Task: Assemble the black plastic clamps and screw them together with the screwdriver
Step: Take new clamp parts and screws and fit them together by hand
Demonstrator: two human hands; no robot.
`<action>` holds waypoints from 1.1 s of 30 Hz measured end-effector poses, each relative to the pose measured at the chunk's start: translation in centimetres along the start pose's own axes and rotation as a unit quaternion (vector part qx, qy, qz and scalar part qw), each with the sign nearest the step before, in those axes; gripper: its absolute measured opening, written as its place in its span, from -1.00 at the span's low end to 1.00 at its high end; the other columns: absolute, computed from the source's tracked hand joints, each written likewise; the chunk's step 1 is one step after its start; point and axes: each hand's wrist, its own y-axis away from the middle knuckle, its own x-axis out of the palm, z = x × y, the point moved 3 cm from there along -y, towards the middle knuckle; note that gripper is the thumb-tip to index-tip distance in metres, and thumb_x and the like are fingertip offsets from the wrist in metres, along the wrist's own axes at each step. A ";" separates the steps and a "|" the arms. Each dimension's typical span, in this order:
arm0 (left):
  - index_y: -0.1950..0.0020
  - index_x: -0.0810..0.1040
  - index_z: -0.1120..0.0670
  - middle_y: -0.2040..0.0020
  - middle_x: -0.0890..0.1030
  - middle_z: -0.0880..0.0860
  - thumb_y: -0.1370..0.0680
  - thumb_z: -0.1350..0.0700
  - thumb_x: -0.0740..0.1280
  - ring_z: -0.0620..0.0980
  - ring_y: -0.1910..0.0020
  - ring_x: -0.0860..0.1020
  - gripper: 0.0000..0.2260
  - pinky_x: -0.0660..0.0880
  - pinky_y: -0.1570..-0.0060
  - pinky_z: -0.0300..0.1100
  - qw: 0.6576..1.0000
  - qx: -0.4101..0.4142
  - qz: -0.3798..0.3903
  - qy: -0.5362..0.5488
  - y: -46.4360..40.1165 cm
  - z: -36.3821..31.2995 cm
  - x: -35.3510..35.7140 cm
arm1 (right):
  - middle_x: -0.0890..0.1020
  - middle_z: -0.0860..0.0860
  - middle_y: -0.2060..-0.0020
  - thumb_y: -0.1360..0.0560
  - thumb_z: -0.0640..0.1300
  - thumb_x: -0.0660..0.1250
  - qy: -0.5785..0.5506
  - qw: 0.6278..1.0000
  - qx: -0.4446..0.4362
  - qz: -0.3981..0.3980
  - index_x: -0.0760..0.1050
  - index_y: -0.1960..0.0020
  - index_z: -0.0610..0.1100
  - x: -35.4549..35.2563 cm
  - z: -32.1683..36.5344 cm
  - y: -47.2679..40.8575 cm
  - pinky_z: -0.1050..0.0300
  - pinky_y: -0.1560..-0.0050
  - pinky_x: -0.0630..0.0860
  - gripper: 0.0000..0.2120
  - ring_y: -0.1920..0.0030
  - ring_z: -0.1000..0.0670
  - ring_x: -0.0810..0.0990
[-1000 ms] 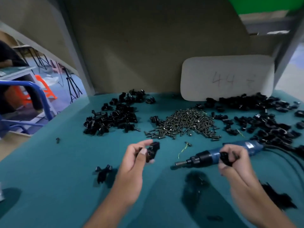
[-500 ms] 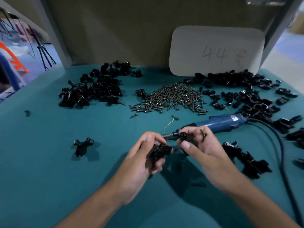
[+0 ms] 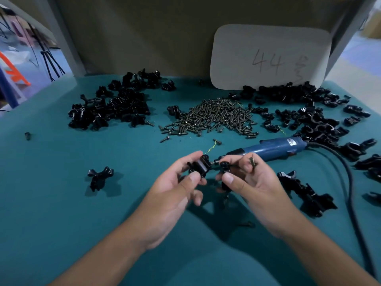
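**Two clamp pieces held close over the teal bench**

The left hand (image 3: 177, 182) pinches a black clamp half (image 3: 199, 166) between thumb and fingertips, raised just above the teal table (image 3: 51, 203). Just to its right, nearly touching it, the right hand (image 3: 250, 182) grips a second black clamp piece (image 3: 224, 169) between thumb and forefinger, and also holds one small brass-coloured screw (image 3: 252, 161) tucked upright between its further fingers. Both hands sit palm-inward with fingers curled, forearms running in from the bottom edge and meeting near the middle of the table.

One blue electric screwdriver (image 3: 272, 148) lies on the table just behind the right hand, its bit pointing left toward the two held pieces, and its black cable (image 3: 348, 182) loops away to the right. Neither hand touches it.

Behind the hands lies one heap of dark screws (image 3: 212, 118), too many to count, with a few strays at its near edge. There are two large heaps of black clamp parts: a left heap (image 3: 111, 106) and a right heap (image 3: 305, 112) that spreads to the table's right edge. One assembled-looking black clamp (image 3: 100, 176) lies alone well to the left of the left hand, and a small cluster of black parts (image 3: 305, 193) lies just right of the right wrist. One tiny black piece (image 3: 27, 135) sits far left. A white card (image 3: 270, 56) marked "44" leans against the back wall.
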 end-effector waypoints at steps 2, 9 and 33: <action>-0.18 0.65 -0.06 0.11 0.61 0.00 -0.46 -0.14 0.50 -0.07 0.31 0.48 -0.66 0.44 0.35 -0.24 0.994 0.027 -0.008 -0.104 -0.1 0.1 -0.2 | 0.62 -0.03 -0.01 -0.40 -0.15 0.45 -0.026 1.000 0.003 0.000 0.47 0.14 0.06 -0.2 -0.2 0.0 0.16 0.02 0.61 -0.82 0.01 -0.03 0.60; -0.19 0.52 -0.16 0.29 0.50 -0.23 -0.48 -0.43 0.28 -0.25 0.42 0.41 -0.56 0.34 0.39 -0.42 0.966 0.061 0.005 -0.250 0.8 0.7 0.1 | 0.62 -0.04 -0.03 -0.44 -0.25 0.46 -0.013 0.999 0.008 0.048 0.20 0.08 -0.16 0.7 0.0 0.4 0.15 -0.10 0.56 -0.61 -0.08 -0.02 0.57; -0.30 0.46 -0.09 0.31 0.58 -0.03 -0.57 -0.07 0.33 -0.11 0.30 0.53 -0.68 0.47 0.20 -0.31 0.978 0.074 0.053 -0.186 0.7 0.9 0.2 | 0.63 0.00 0.06 -0.41 -0.28 0.47 -0.102 0.994 0.029 -0.002 0.18 0.12 -0.11 0.2 -0.3 -0.1 0.18 0.03 0.60 -0.58 0.13 0.00 0.61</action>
